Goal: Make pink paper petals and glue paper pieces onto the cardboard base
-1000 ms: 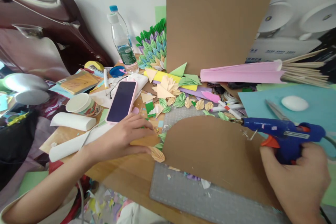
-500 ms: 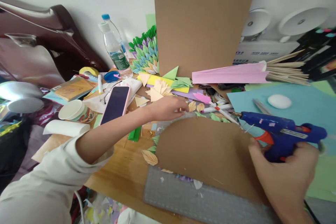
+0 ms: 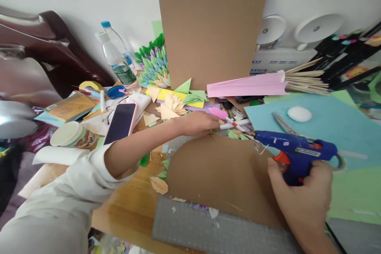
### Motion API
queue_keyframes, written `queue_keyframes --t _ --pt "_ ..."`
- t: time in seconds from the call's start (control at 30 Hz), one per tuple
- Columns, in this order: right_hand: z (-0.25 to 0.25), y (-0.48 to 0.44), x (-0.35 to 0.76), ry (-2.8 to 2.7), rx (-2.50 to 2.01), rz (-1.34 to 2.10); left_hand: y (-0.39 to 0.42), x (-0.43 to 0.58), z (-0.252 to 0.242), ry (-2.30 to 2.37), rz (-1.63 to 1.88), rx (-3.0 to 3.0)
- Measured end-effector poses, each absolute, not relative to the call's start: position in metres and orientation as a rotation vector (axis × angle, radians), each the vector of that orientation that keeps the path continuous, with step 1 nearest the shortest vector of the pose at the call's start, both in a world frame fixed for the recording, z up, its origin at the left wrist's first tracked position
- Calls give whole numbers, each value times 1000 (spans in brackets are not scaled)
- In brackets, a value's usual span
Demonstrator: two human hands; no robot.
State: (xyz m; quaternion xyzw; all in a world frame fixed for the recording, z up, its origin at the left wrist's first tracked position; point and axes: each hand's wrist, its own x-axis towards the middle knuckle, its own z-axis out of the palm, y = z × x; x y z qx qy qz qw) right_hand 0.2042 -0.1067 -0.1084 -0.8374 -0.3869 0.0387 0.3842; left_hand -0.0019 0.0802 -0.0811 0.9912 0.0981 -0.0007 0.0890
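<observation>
From my remote seat I am seeing a tall brown board [image 3: 212, 35] standing at the far side, partly hiding a piece layered with paper leaves [image 3: 153, 63] to its left. Nearer, a rounded cardboard [image 3: 220, 170] is lying on a grey mat [image 3: 184, 218]. The right hand [image 3: 306, 194] is gripping a blue glue gun [image 3: 294, 145], its nozzle pointing left at the cardboard's far edge. The left hand [image 3: 198, 124] is sitting over that same edge with fingers curling down; its fingertips are hiding from me, so I cannot tell whether they are pinching anything.

I am judging the work as partway along: green leaves [image 3: 163, 174] and a tan leaf [image 3: 159, 185] are fringing the left end, more green ones are showing along the far edge, and the curve between is showing none, so that stretch is probably what is left.

For writing, a white box [image 3: 290, 56] at far right is carrying blue characters, a bottle [image 3: 123, 72] a green label and the gun a pale sticker, all blurring beyond reading.
</observation>
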Motion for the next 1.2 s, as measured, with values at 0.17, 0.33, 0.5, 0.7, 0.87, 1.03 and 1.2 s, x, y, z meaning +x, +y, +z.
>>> queue_keyframes --t 0.17,0.33,0.5,0.7,0.87,1.03,1.2 --pt "-108 -109 204 -979 -2136 151 77 -12 -84 279 59 2908" --pt "-105 -111 203 -997 -2163 191 57 -22 -89 256 104 2879" --pt "-101 -111 202 -1006 -2145 163 49 -32 -91 310 144 2861" --pt "-104 -109 205 -1005 -2143 141 80 -63 -85 859 319 2782" --pt "-108 -107 207 -1024 -2126 137 89 -73 -92 1141 363 2626" --pt "-107 -106 201 -1063 -2066 127 83 -66 -86 1290 512 2411" --pt "-102 -124 201 -1103 -2116 146 54 -78 -54 1290 537 2091"
